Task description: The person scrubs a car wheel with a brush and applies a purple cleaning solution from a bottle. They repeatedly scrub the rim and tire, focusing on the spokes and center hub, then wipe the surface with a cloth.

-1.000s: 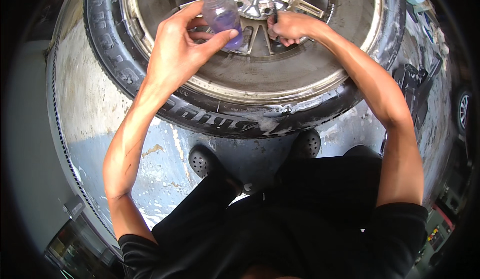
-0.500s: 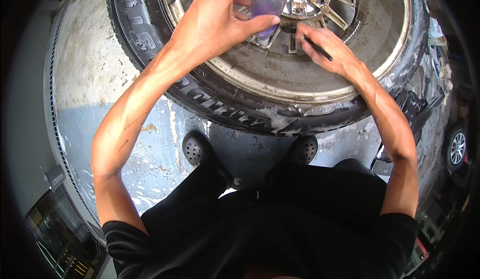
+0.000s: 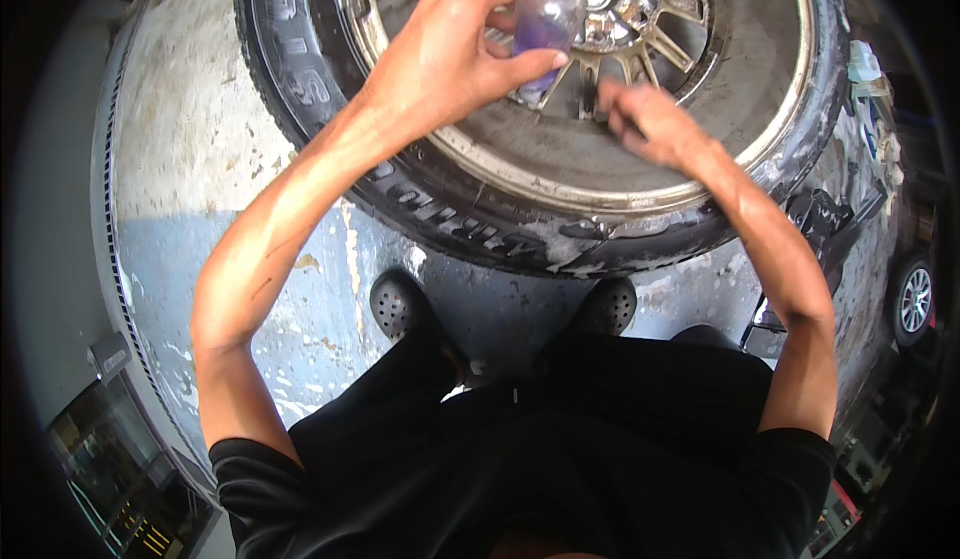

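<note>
The left hand (image 3: 450, 54) pinches the clear bottle (image 3: 550, 21) above the alloy wheel (image 3: 612, 34); it seems light, perhaps slippery, best held around its body; the right hand (image 3: 655, 127) is blurred, its grip cannot be told.

The bottle (image 3: 547, 27) blocks the right fingers (image 3: 622, 111) leftward; the near rim (image 3: 540, 155) lies open; blur leaves clearance over spokes (image 3: 667, 49) uncertain.

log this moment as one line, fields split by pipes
left hand: holding clear bottle, purple inside | right hand: blurred, over wheel, grip unclear | rest: tire around wheel, dark perforated shoes on floor
</note>
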A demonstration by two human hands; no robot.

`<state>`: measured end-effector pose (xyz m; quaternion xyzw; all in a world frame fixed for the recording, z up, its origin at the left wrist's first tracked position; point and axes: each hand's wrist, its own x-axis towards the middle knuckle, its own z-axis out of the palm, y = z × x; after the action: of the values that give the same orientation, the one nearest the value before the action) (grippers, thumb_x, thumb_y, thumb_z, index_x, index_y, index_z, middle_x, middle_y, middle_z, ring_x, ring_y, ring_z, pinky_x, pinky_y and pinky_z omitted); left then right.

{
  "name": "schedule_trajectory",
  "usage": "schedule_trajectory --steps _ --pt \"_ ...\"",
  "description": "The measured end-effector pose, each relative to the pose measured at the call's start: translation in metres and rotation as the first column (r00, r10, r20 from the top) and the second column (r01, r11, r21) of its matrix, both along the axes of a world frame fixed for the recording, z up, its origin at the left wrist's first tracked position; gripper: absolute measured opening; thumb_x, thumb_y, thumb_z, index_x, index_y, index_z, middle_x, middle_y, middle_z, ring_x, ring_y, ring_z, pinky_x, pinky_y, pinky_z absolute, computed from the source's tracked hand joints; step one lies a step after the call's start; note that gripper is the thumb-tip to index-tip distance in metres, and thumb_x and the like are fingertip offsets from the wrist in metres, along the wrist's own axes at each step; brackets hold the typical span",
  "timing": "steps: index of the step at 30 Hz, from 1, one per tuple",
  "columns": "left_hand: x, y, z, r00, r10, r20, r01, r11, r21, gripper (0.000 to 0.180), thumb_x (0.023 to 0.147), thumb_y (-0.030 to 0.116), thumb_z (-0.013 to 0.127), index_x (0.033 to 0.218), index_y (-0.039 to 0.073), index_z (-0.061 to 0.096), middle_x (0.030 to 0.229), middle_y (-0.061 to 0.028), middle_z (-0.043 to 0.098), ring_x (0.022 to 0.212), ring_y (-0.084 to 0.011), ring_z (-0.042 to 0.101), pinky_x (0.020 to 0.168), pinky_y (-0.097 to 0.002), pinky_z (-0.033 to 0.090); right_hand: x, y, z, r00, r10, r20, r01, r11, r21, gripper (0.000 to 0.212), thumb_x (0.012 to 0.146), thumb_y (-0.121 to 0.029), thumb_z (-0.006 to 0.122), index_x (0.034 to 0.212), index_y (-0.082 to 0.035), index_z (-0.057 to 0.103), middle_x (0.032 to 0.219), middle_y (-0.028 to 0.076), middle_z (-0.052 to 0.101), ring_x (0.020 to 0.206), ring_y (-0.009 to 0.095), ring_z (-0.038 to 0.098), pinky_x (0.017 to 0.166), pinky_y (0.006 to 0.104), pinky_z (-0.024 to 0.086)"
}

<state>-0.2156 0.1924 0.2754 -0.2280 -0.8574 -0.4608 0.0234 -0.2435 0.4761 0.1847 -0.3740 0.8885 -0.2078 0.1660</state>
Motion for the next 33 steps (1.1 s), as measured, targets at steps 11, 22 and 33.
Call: schedule_trajectory --steps 11,22,33 --pt "-0.003 0.002 -0.001 0.999 -0.006 0.052 0.007 1.0 -0.02 0.048 0.079 0.018 0.08 0.117 -0.004 0.06 0.101 -0.0141 0.07 0.087 -0.0167 0.069 0.075 -0.0289 0.057 -0.015 -0.011 0.019 0.984 -0.151 -0.096 0.138 0.982 -0.13 0.015 0.082 -0.002 0.053 0.097 -0.002 0.055 0.081 0.018 0.063 0.079 0.035 0.064 0.071 0.0438 0.052" --pt "0.001 0.003 0.003 0.999 0.005 0.044 -0.004 1.0 -0.013 0.048 0.079 0.015 0.079 0.119 -0.003 0.06 0.1 -0.0133 0.07 0.089 -0.0176 0.069 0.076 -0.0292 0.058 0.007 -0.016 0.008 0.999 -0.003 -0.038 0.009 0.986 0.165 0.019 0.081 -0.001 0.051 0.1 -0.004 0.055 0.083 0.017 0.065 0.082 0.035 0.064 0.073 0.0478 0.052" --pt "0.003 -0.001 0.002 0.999 -0.005 0.034 0.006 1.0 -0.029 0.047 0.079 0.014 0.078 0.12 -0.003 0.06 0.105 -0.0135 0.069 0.089 -0.0173 0.069 0.076 -0.0285 0.057 0.008 -0.019 0.011 0.996 -0.088 -0.029 0.09 0.993 0.076 0.014 0.08 -0.004 0.056 0.093 -0.006 0.056 0.084 0.016 0.064 0.081 0.036 0.062 0.073 0.0466 0.052"
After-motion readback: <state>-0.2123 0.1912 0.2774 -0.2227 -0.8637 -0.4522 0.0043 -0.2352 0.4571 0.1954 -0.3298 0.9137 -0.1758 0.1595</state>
